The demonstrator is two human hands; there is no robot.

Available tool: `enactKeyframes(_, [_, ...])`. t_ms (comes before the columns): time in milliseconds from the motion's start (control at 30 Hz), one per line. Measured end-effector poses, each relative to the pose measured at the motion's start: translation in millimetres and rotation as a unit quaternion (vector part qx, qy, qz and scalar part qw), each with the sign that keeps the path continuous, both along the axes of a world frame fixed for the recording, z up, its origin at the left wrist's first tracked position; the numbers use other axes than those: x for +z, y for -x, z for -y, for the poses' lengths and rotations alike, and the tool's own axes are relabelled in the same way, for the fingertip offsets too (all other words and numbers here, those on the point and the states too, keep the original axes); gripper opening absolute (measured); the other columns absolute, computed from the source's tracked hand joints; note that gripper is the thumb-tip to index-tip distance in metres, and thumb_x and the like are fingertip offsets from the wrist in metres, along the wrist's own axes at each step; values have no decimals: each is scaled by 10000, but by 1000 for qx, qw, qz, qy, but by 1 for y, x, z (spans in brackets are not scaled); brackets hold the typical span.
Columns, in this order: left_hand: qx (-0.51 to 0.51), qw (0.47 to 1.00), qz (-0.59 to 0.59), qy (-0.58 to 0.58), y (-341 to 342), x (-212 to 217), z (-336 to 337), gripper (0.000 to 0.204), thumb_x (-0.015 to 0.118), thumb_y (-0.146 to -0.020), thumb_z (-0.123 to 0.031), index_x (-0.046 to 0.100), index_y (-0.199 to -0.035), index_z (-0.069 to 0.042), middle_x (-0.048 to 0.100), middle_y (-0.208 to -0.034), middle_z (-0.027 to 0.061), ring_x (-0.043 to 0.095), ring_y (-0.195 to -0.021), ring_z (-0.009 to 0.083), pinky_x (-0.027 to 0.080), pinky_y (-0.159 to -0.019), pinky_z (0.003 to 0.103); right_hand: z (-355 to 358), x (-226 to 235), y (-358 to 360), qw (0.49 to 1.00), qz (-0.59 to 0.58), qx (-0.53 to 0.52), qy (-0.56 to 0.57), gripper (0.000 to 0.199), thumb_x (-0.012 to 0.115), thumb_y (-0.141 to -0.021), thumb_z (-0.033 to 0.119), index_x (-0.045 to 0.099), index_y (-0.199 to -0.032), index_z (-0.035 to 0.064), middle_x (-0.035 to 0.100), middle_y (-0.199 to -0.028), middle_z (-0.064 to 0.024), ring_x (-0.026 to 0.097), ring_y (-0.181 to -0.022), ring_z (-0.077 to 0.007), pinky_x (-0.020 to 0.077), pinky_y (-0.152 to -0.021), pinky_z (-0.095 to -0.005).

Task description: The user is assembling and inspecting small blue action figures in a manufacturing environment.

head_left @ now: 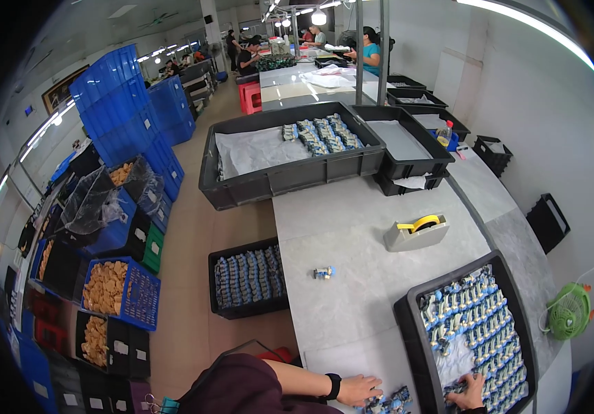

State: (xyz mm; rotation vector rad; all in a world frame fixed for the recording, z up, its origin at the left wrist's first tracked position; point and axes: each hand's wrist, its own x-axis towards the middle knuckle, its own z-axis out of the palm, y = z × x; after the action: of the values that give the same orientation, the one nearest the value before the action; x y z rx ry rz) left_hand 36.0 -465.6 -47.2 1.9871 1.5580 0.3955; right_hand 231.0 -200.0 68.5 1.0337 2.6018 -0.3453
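My left hand [360, 390], a black band on its wrist, lies at the table's near edge with its fingers stretched toward a small pile of blue, dark and cream pieces [398, 399], which it touches. Inside the black tray [407, 321] at the right, my right hand [470, 393] reaches down with its fingers curled on a small blue-and-cream piece [452, 395], mostly covered by the fingers. Rows of similar pieces [486, 314] fill most of this tray, beside a patch of white liner [457, 360]. One single piece [324, 272] lies apart on the grey table.
A grey tape dispenser [417, 237] with yellow tape stands mid-table. Beyond it sits a large black tray [290, 181], partly filled. Another filled black tray [248, 276] is low at the left. Blue crates [114, 103] are stacked farther left; a green fan [569, 310] stands at the right.
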Motion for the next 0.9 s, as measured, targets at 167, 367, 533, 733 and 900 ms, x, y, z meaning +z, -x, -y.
enactKeyframes(167, [-13,1000,15,-7,3,0,0,559,613,-763,-239,358,-1231,-71,323,-1256,205,357,-1151,323,408,-811,399,-11,-31,-27,984,-176,-21,7,454,715,-387,171,527,-785,58,443,-967,-179,436,-951,-332,396,-820,-384])
enactKeyframes(367, [23,1000,5,-19,7,18,-2,569,636,-745,-227,380,-1230,-77,352,-1251,230,385,-1140,373,389,-880,431,-29,0,-22,959,-271,-80,26,456,700,-400,243,504,-783,94,431,-876,-118,414,-876,-296,357,-790,-330])
enactKeyframes(533, [32,998,49,-10,16,33,-14,525,609,-784,-218,385,-1221,-33,349,-1254,249,382,-1138,388,360,-924,426,7,95,-6,925,-367,-93,42,420,667,-469,167,480,-826,51,416,-876,-87,413,-878,-253,346,-808,-294])
enactKeyframes(733, [107,983,145,-46,42,69,-27,404,600,-794,-144,466,-1149,-6,437,-1204,207,452,-1102,343,386,-908,362,104,103,-2,923,-355,49,137,416,681,-470,147,520,-849,87,419,-966,-139,405,-935,-315,367,-828,-365])
enactKeyframes(900, [111,978,108,-139,68,127,-60,311,610,-769,-72,534,-1063,-2,546,-1072,163,527,-1002,314,427,-847,345,174,14,-9,954,-219,65,196,495,735,-482,206,552,-928,90,417,-955,-152,400,-963,-337,420,-736,-414])
